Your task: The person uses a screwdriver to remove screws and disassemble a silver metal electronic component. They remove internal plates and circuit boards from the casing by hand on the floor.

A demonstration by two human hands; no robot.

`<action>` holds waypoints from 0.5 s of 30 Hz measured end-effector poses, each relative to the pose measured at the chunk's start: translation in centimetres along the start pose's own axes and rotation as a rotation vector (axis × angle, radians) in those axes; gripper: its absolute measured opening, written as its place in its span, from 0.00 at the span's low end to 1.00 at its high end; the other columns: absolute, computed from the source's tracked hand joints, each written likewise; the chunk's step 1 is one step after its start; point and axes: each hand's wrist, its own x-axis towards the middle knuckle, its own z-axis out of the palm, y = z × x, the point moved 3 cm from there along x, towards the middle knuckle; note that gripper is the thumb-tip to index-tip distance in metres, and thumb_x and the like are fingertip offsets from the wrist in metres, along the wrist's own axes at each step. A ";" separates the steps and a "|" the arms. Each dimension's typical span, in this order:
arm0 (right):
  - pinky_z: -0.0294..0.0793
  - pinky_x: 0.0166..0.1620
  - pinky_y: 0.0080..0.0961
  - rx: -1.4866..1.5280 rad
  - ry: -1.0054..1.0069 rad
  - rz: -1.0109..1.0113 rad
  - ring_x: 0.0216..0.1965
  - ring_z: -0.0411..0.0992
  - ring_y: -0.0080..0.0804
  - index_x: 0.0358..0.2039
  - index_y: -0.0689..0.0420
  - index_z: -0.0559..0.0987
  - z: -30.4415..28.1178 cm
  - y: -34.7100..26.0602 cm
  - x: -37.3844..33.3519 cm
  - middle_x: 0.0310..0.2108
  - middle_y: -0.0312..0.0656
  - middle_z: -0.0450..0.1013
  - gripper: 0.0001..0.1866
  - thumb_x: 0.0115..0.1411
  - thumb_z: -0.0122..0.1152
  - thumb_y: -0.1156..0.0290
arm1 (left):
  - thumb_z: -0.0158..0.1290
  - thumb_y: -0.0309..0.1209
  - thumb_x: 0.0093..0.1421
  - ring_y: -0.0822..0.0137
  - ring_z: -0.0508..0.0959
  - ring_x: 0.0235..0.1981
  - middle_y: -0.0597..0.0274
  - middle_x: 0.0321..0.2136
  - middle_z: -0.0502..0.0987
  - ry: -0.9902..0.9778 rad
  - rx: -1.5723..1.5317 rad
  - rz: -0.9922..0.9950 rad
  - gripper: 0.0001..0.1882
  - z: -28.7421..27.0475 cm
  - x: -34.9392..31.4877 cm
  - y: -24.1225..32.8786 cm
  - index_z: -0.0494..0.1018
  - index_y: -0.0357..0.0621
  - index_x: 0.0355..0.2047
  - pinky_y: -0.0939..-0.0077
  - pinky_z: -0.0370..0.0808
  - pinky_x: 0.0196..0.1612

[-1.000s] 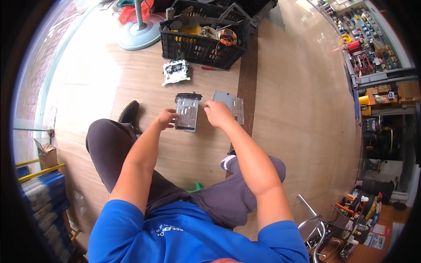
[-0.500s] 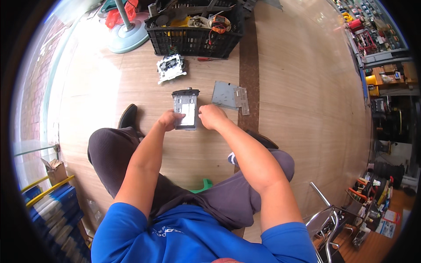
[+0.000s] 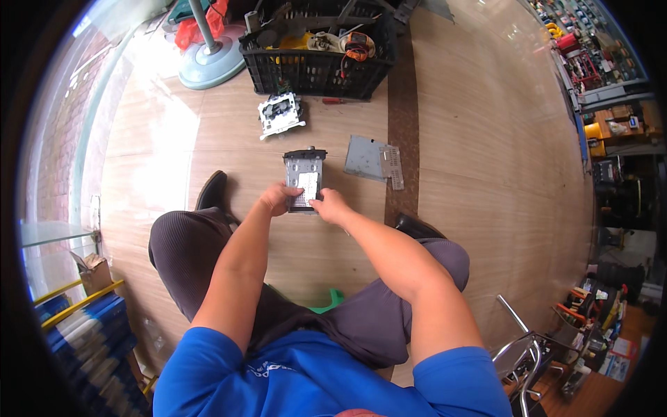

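Note:
Between my knees, above the floor, is a car stereo (image 3: 303,167): a silver metal box with a white label and a black front facing away from me. My left hand (image 3: 277,199) grips its left side, thumb on the top face. On the near right corner, my right hand (image 3: 333,206) is closed with its thumb over the edge; its other fingers are hidden. Farther off lies a white-framed mechanism (image 3: 281,115) with dark parts. A flat grey metal cover (image 3: 365,157) rests to the right, a perforated metal strip (image 3: 392,167) against its edge.
A black plastic crate (image 3: 316,73) full of tools and parts stands ahead, a red-handled tool (image 3: 333,101) in front of it. Left of it is a round stand base (image 3: 212,64). A green stool (image 3: 326,301) shows beneath me. Cluttered shelves (image 3: 611,132) line the right.
My right hand, closed beside the stereo before, has come in to grip its near right corner. My left hand keeps its hold. The whole view has shifted slightly.

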 end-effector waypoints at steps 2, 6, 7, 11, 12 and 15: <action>0.77 0.41 0.34 0.269 -0.082 0.068 0.37 0.80 0.38 0.45 0.66 0.79 0.9 0.9 0.5 0.36 0.50 0.81 0.20 0.60 0.65 0.62 | 0.58 0.22 0.59 0.56 0.82 0.44 0.54 0.43 0.81 0.038 0.006 -0.006 0.17 0.5 0.0 -0.3 0.74 0.38 0.49 0.55 0.79 0.52; 0.76 0.35 0.31 0.305 0.007 0.045 0.30 0.79 0.31 0.38 0.64 0.81 1.3 1.2 1.5 0.29 0.46 0.80 0.10 0.61 0.63 0.70 | 0.59 0.26 0.60 0.57 0.82 0.43 0.55 0.42 0.81 0.059 0.073 0.016 0.18 1.1 -0.1 0.2 0.73 0.40 0.50 0.57 0.80 0.49; 0.76 0.35 0.31 0.310 0.003 0.035 0.30 0.79 0.31 0.38 0.64 0.81 1.1 0.6 1.6 0.29 0.46 0.80 0.10 0.61 0.63 0.70 | 0.60 0.30 0.60 0.58 0.82 0.43 0.55 0.42 0.81 0.048 0.084 0.039 0.19 1.0 -0.5 0.3 0.72 0.41 0.51 0.57 0.80 0.48; 0.76 0.34 0.31 0.267 0.104 0.022 0.30 0.79 0.31 0.38 0.66 0.80 -1.4 0.5 1.5 0.30 0.47 0.80 0.09 0.61 0.62 0.72 | 0.59 0.33 0.62 0.59 0.81 0.44 0.54 0.44 0.80 0.196 -0.002 0.145 0.20 3.0 -1.7 1.4 0.71 0.39 0.53 0.58 0.79 0.46; 0.75 0.33 0.32 0.317 0.134 0.029 0.30 0.79 0.31 0.37 0.66 0.80 -2.5 1.3 1.4 0.30 0.47 0.80 0.09 0.61 0.61 0.72 | 0.57 0.35 0.63 0.61 0.81 0.44 0.54 0.44 0.80 0.530 0.217 0.175 0.22 4.6 -2.1 2.4 0.71 0.38 0.54 0.60 0.79 0.45; 0.73 0.31 0.29 0.465 0.117 -0.054 0.29 0.77 0.28 0.37 0.65 0.80 -5.2 -2.1 -0.2 0.30 0.44 0.80 0.09 0.63 0.59 0.71 | 0.54 0.37 0.66 0.63 0.80 0.43 0.54 0.43 0.80 0.906 0.636 0.397 0.24 4.5 -5.2 6.9 0.69 0.35 0.57 0.64 0.78 0.43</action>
